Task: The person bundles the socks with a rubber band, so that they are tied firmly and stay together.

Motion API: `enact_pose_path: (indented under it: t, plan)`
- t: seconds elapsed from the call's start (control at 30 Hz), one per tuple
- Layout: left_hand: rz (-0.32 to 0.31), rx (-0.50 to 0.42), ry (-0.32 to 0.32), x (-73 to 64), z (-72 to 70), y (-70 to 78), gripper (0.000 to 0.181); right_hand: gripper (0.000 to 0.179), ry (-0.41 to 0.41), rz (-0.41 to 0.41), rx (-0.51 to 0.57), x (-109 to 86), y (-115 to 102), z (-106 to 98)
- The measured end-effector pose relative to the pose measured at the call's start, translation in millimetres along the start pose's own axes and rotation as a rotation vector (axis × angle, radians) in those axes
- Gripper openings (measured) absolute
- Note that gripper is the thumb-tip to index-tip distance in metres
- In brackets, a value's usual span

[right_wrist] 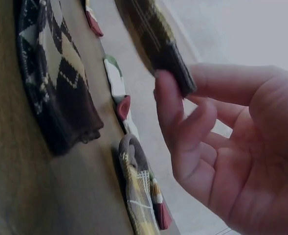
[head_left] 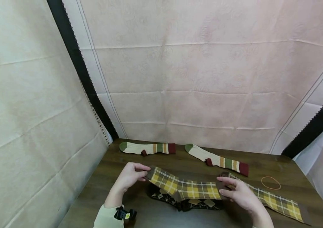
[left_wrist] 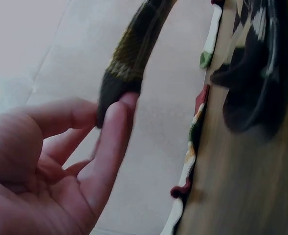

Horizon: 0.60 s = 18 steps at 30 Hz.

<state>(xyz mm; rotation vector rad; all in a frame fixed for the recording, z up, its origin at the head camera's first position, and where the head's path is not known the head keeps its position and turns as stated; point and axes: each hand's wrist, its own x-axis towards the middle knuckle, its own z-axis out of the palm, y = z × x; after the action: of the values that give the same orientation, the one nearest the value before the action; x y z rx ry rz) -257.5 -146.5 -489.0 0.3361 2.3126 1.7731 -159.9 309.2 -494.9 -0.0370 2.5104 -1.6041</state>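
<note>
A yellow-and-brown plaid sock (head_left: 185, 187) is stretched sideways between both hands, raised off the wooden table. My left hand (head_left: 131, 177) pinches one dark end of it; in the left wrist view the fingers (left_wrist: 115, 132) and thumb close on that end. At the other end, my right hand (head_left: 239, 193) pinches the dark cuff (right_wrist: 175, 68) between thumb and fingers. Beneath the raised sock lie dark argyle socks (head_left: 192, 204), partly hidden by it; the right wrist view shows their diamond pattern. A second plaid sock (head_left: 278, 201) lies flat beyond the right hand.
Two cream socks with green toes and maroon cuffs, one at left (head_left: 138, 148) and one at right (head_left: 204, 155), lie along the table's back edge. An orange rubber band (head_left: 271, 183) lies at the right. Pale cloth walls (head_left: 192, 79) surround the table (head_left: 87, 196).
</note>
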Motion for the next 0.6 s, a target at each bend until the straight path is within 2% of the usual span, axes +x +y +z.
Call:
enact_pose_path:
  t: [0.2, 0.3, 0.6]
  plan:
    - [-0.005, 0.089, -0.101, -3.8, -7.4, 0.5, 0.015, 0.053, -0.038, -0.012, -0.013, 1.7, 8.7, 0.6]
    - [0.006, 0.106, -0.133, -4.6, -7.3, 1.2, 0.015, 0.053, -0.072, -0.015, -0.014, 1.6, 12.8, -1.3]
    - [-0.019, 0.1, -0.141, -1.5, -2.6, -7.3, 0.015, 0.03, -0.138, -0.035, -0.029, 3.8, 22.3, 1.7]
